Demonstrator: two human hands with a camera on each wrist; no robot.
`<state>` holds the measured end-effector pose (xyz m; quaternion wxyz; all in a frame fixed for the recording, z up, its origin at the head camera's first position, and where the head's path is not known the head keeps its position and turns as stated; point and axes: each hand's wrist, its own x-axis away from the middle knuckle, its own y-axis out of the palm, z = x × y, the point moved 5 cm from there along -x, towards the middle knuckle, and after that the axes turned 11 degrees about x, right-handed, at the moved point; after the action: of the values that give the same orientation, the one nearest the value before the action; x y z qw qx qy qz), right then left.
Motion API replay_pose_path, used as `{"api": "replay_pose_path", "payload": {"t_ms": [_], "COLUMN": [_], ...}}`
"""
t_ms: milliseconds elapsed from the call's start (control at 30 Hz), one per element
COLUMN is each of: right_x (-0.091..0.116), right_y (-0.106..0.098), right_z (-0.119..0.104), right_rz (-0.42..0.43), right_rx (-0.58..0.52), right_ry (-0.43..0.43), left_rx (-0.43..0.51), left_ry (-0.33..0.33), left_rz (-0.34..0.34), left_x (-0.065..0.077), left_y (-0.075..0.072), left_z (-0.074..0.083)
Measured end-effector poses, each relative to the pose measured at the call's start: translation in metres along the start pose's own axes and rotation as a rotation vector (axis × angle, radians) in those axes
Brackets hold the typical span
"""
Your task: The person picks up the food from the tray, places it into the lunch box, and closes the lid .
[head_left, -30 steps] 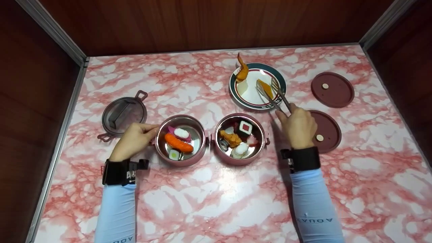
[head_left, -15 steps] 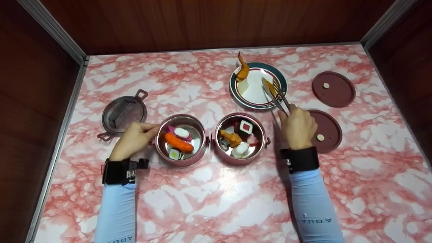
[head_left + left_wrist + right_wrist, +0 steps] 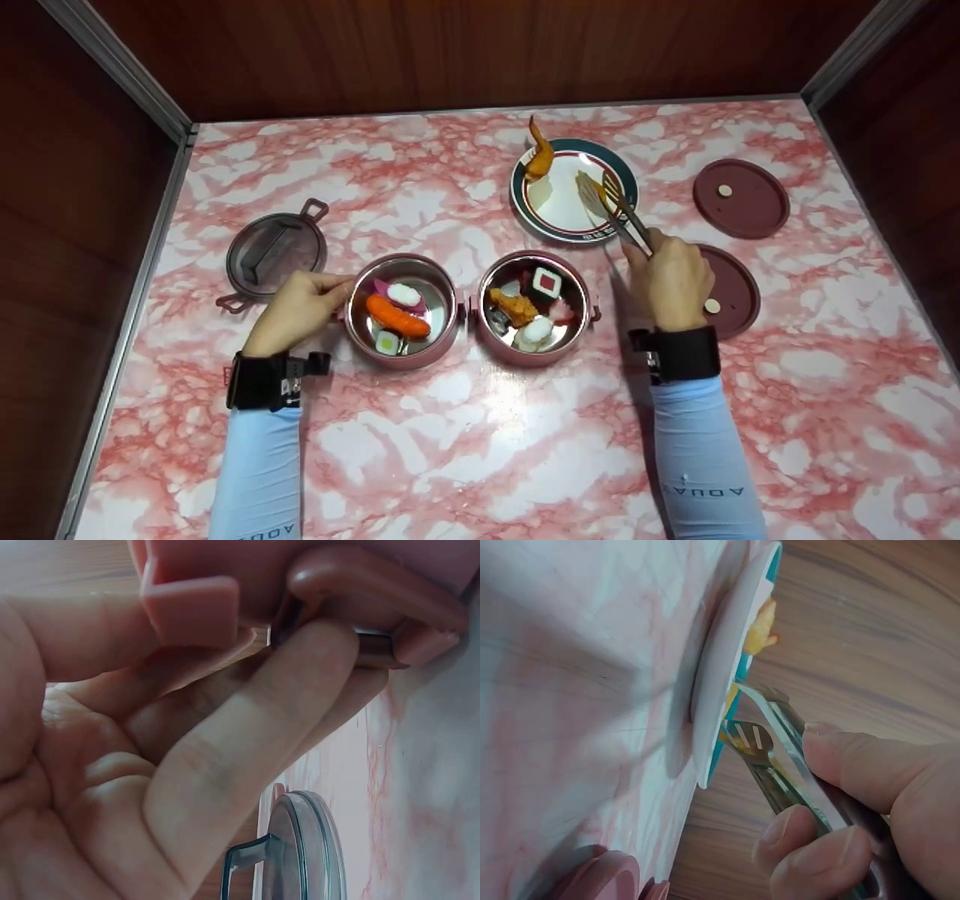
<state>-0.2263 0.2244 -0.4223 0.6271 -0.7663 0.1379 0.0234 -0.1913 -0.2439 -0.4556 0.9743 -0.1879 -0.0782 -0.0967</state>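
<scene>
My left hand [image 3: 296, 311] grips the side handle [image 3: 375, 585] of the left pink pot [image 3: 401, 363], a finger hooked through it. That pot contains an orange sausage [image 3: 397, 318] and sushi pieces. Beside it stands a second pink pot [image 3: 532, 358] with a fried piece [image 3: 513, 306] and a sushi roll [image 3: 546, 283]. My right hand [image 3: 670, 281] holds metal tongs [image 3: 634, 225], their slotted tips over the green-rimmed plate [image 3: 559, 210]. Between the tips shows a yellow-orange food piece [image 3: 602, 193], partly hidden. A chicken wing [image 3: 538, 157] rests at the plate's left rim.
A clear lid with a handle [image 3: 276, 255] lies left of the pots, close to my left hand. Two dark red round lids [image 3: 750, 206] lie at the right, the nearer one [image 3: 731, 289] partly behind my right hand. Wooden walls [image 3: 480, 56] enclose the table [image 3: 480, 465].
The tongs narrowed round the yellow-orange piece, then their tips shifted slightly on the plate. My right hand has moved a little to the right; my left hand and the pots stay put.
</scene>
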Motion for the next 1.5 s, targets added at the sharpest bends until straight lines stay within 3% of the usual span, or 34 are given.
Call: {"api": "replay_pose_path", "payload": {"t_ms": [433,700,867,1033,1267,1500], "right_x": [0.009,0.027,0.044,0.065,0.093,0.109], "right_y": [-0.035,-0.066,-0.075,-0.073,-0.051,-0.025], "right_z": [-0.011,-0.032,-0.056,-0.088,-0.128,-0.151], "right_rz": [0.062,0.17,0.156,0.112,-0.053,-0.037], "right_rx": [-0.077,-0.201,-0.273,-0.311,-0.321,-0.193], "right_ry": [-0.064,-0.169,-0.269,-0.429,-0.562,-0.674], "left_rx": [0.008,0.008,0.003,-0.001,0.003,-0.009], "left_ry": [-0.003,-0.006,0.0,-0.003,-0.008,0.003], "left_rz": [-0.005,-0.011,-0.007,-0.005,-0.009,-0.009], "left_x": [0.0,0.0,-0.001,0.0,0.001,0.0], "left_y": [0.0,0.0,0.0,0.0,0.0,0.0], "left_z": [0.0,-0.001,-0.001,-0.001,0.0,0.0]}}
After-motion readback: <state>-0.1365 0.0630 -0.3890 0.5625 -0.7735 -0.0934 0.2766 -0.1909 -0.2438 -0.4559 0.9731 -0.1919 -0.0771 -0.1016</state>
